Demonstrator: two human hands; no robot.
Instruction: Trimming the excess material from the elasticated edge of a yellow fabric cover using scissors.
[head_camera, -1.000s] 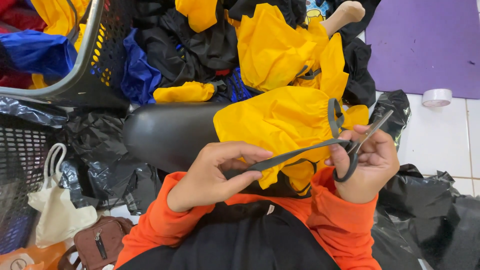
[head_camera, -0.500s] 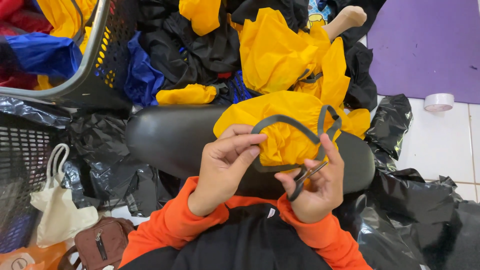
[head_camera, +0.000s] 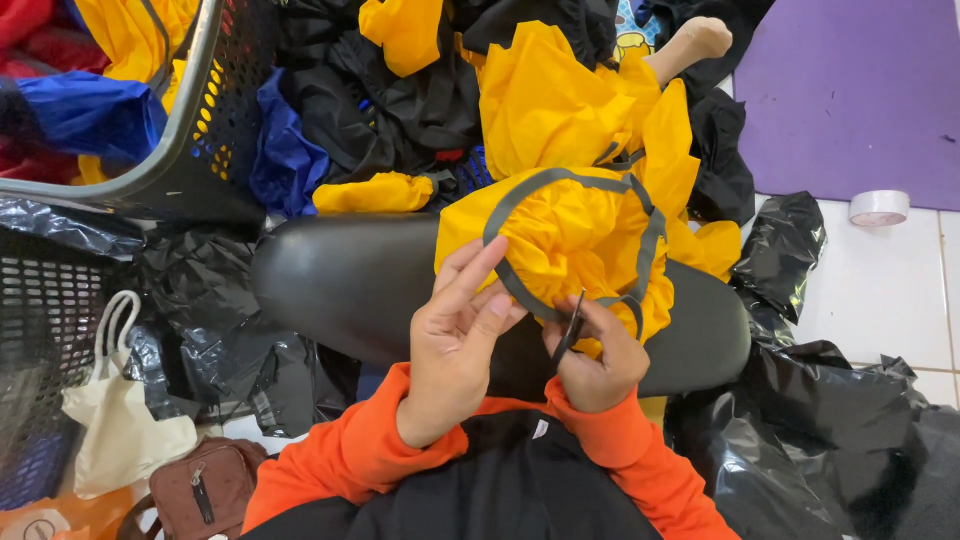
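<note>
Piled fabric surrounds a black padded seat (head_camera: 340, 275). Left hand (head_camera: 455, 340) pinches the grey strap (head_camera: 520, 192) looping at twelve o'clock over yellow cloth (head_camera: 575, 235); right hand (head_camera: 597, 362) grips scissors (head_camera: 568, 332). Strap looks limp, light: hold near the cut.

orange printed bag (head_camera: 60, 515), bottom-left corner

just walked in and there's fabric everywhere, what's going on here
A person in orange sleeves sits at a black padded seat with a yellow garment bunched on it. The left hand pinches the garment's grey strap, which loops around the bundle. The right hand holds scissors right at the strap near its lower part. More yellow, black and blue fabric is piled beyond, with a basket at the left.
</note>
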